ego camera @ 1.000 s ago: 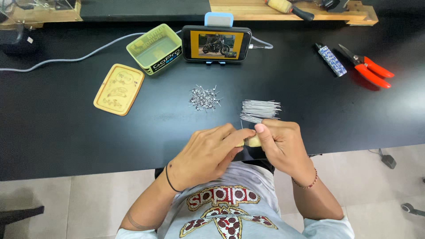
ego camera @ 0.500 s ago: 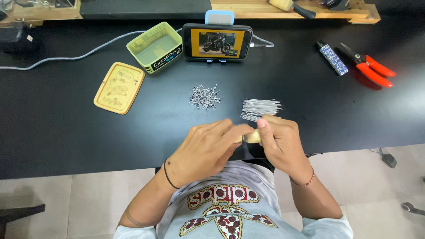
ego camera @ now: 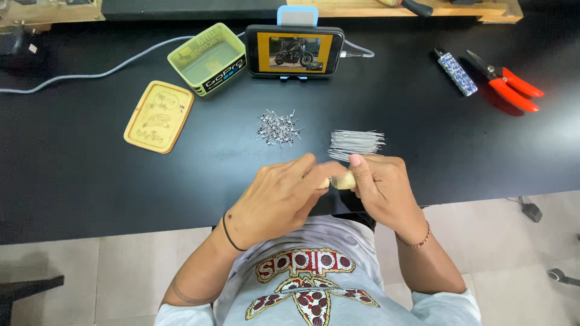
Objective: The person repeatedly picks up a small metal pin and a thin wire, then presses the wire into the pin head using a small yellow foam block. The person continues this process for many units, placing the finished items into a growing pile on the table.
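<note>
Both my hands meet over the near edge of the black table (ego camera: 90,175). My right hand (ego camera: 382,186) grips a small pale wooden stick-like piece (ego camera: 342,180). My left hand (ego camera: 279,198) pinches at the left end of that same piece with fingertips closed. Just beyond the hands lies a bundle of straight thin metal wires (ego camera: 356,142). Left of it sits a small heap of short bent wire pieces (ego camera: 278,128). What lies between my fingertips is hidden.
A phone (ego camera: 295,51) on a stand shows a picture at the table's back. A green tin box (ego camera: 207,58) and its yellow lid (ego camera: 159,116) lie to the left. Red-handled cutters (ego camera: 506,86), a patterned lighter (ego camera: 455,72) and a grey cable (ego camera: 115,67) are also there.
My hands stay together at the table edge, with only small shifts of the fingers around the wooden piece. Nothing else has moved.
</note>
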